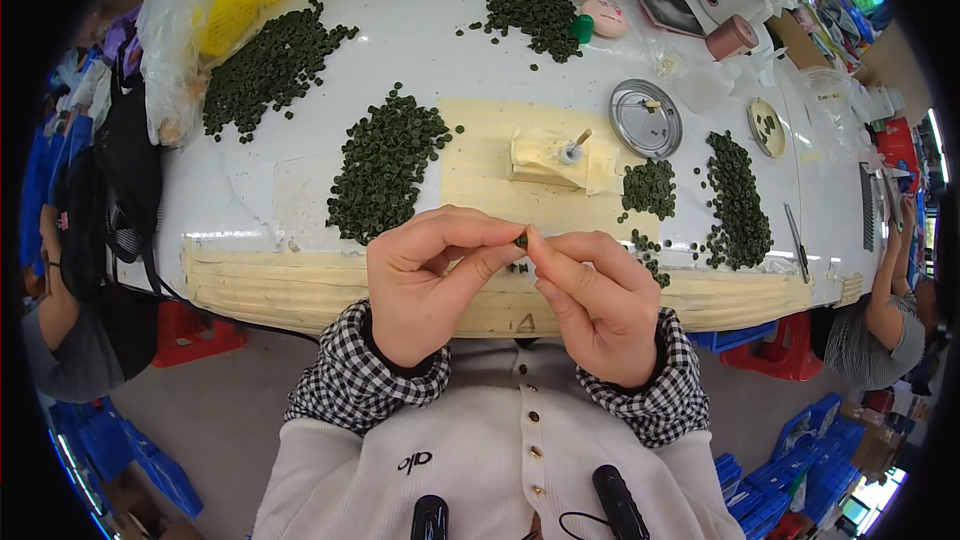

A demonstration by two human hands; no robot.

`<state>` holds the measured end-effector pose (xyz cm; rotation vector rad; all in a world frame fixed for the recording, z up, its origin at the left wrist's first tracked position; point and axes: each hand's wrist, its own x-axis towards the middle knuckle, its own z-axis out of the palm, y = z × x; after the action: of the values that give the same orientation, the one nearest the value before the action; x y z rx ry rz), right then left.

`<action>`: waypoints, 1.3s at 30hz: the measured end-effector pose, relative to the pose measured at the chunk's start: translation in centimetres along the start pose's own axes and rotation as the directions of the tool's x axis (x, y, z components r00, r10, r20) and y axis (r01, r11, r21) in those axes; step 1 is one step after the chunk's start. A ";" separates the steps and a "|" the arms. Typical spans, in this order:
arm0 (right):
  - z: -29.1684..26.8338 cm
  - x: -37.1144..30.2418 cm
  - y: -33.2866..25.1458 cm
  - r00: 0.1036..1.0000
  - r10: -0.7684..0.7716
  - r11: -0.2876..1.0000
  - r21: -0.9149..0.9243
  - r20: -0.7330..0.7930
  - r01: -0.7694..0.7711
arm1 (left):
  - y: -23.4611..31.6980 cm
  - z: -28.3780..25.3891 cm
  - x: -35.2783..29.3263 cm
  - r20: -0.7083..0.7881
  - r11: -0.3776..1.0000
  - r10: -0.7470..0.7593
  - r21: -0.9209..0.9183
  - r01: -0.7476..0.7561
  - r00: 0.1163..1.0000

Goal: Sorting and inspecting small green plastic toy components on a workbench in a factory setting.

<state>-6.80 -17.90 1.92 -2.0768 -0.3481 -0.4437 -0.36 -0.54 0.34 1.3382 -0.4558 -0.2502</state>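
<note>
Barely visible green piece (521,241); long axis unclear.

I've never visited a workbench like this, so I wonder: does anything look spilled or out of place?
Only slightly: a few loose dark green pieces lie scattered near the right hand, outside the denser heap beyond them, so they look like strays. I see no obvious damage.

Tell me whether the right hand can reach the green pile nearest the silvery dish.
Probably yes: the right hand is near the green pile, with only loose pieces between, though its fingertips are at a small dark piece.
</note>
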 end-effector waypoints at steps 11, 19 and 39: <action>-2.7 -1.1 0.2 0.983 0.105 0.981 -0.144 -0.150 -0.127 | 0.4 -0.8 0.1 0.118 0.733 0.178 0.647 -0.212 0.977; -6.2 -4.3 -0.2 0.982 0.060 0.982 0.165 0.180 -0.090 | 0.2 -1.2 0.8 0.147 0.593 0.295 0.747 -0.302 0.944; 0.1 -14.9 25.2 0.190 0.953 0.301 0.794 -0.235 -0.528 | 0.2 -1.1 1.4 -0.055 0.519 0.516 0.813 -0.262 0.855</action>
<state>-9.64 -31.69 -23.74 -1.0534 1.0155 -0.3497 1.38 -0.14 0.60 2.0486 -0.6414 0.6282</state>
